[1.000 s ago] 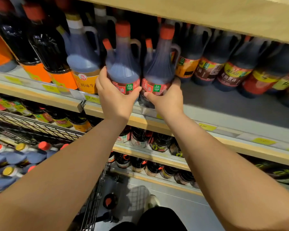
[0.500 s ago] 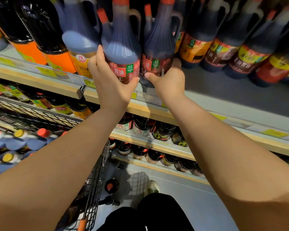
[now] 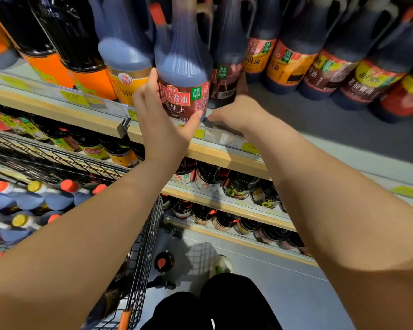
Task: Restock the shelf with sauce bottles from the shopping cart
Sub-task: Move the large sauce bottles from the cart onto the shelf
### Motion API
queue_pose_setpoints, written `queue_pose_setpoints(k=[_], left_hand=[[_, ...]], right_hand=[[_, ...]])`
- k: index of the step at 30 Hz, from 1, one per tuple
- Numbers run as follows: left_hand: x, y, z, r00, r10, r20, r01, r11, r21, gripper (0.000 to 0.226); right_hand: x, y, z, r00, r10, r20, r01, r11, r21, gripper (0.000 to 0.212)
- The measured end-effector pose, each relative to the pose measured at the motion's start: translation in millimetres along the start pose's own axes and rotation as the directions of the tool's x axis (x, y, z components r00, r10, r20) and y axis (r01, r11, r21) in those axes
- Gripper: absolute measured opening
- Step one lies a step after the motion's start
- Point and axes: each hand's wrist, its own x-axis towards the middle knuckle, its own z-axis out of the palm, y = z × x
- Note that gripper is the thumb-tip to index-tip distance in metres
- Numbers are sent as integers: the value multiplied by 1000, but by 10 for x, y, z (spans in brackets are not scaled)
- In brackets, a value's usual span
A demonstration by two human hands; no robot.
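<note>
Sauce bottle (image 3: 184, 67) upright at front edge of shelf (image 3: 343, 132), hands on two bottles.
Left hand (image 3: 162, 125) grips the red-label sauce bottle low, thumb across its front; right hand (image 3: 236, 113) cups the base of the next bottle (image 3: 224, 84), just beside it. Cart (image 3: 141, 234) lower left.

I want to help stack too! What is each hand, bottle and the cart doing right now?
left hand, grips the red-label bottle
red-label bottle, upright at the shelf front
right hand, holds the darker bottle beside it
shopping cart, loaded with bottles lying down
</note>
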Motion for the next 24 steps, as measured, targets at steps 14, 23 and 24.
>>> queue_pose_setpoints(k=[14, 23, 24], left_hand=[[-24, -31, -13, 1000, -18, -1, 18, 1000, -11, 92], [-32, 50, -254, 998, -34, 50, 30, 997, 70, 81], [-43, 55, -319, 996, -49, 71, 43, 995, 87, 76]], right_hand=[[22, 17, 95, 969, -166, 182, 165, 986, 22, 99], [-225, -23, 32, 956, -276, 96, 289, 942, -171, 55], [-326, -27, 11, 960, -272, 65, 279, 942, -187, 55]])
